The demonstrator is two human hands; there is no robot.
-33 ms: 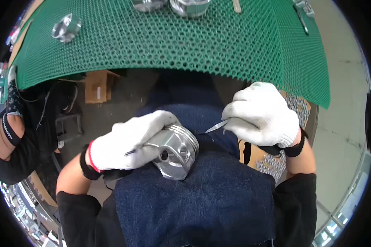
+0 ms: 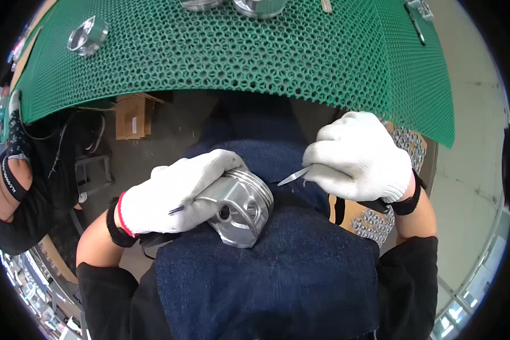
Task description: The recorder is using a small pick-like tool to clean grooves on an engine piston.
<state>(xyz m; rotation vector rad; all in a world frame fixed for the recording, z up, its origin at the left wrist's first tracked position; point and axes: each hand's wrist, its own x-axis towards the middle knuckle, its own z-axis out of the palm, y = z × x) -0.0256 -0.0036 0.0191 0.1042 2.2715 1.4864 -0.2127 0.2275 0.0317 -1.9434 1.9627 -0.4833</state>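
Observation:
My gloved left hand (image 2: 173, 195) is closed around a silver metal piston (image 2: 245, 218), held tilted just above my lap. Grooves ring the piston near its upper right end, and a round pin hole shows in its side. A slim dark tip (image 2: 177, 209) lies against the left glove; what it belongs to I cannot make out. To the right, my gloved right hand (image 2: 360, 158) pinches a small pointed metal blade (image 2: 293, 176). Its tip points at the piston and appears a little apart from it. The blade's handle is mostly hidden in the fingers.
A green perforated mat (image 2: 238, 62) covers the work surface ahead, with another piston (image 2: 88, 36) at its left and two more at the far edge. Small metal rings (image 2: 374, 225) lie on cardboard at right. Another person's arm (image 2: 17, 181) is at left.
The view has shifted slightly. My right hand and the blade have moved a little left, bringing the tip slightly closer to the piston. The left hand's hold looks the same.

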